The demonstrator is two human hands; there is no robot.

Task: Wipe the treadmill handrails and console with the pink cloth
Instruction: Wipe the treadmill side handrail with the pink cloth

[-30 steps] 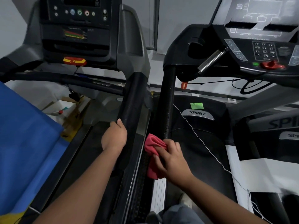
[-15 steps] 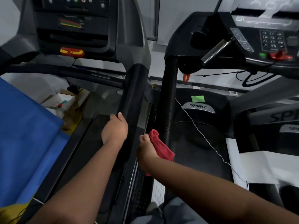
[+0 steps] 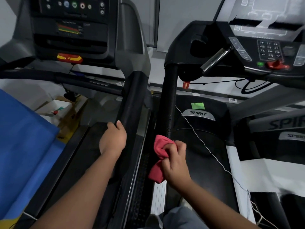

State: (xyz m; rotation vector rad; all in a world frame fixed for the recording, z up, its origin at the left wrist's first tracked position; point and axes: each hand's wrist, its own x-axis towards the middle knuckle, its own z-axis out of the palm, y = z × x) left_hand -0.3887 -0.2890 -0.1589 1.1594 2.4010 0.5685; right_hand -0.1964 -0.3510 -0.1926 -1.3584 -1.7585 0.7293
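Observation:
My right hand (image 3: 175, 161) grips the pink cloth (image 3: 159, 150), bunched around the lower end of the right treadmill's black left handrail (image 3: 169, 103). The handrail above the cloth shows small droplets. My left hand (image 3: 113, 139) holds the thick black right handrail (image 3: 132, 103) of the left treadmill, fingers curled round its far side. The left treadmill's console (image 3: 71, 27) is at the top left. At the top right sits the right treadmill's console (image 3: 267, 45), with a keypad and a red stop key.
A blue sheet (image 3: 24, 149) covers the left side. Cardboard boxes (image 3: 62, 111) sit on the floor behind it. A thin white cord (image 3: 209, 151) runs across the right treadmill's belt (image 3: 203, 162). A third treadmill with a white cover (image 3: 272, 174) stands at the far right.
My right hand swung from the left of the handrail back onto it, wrapping the cloth around the rail again. The left hand has stayed on its rail. The camera tilted slightly.

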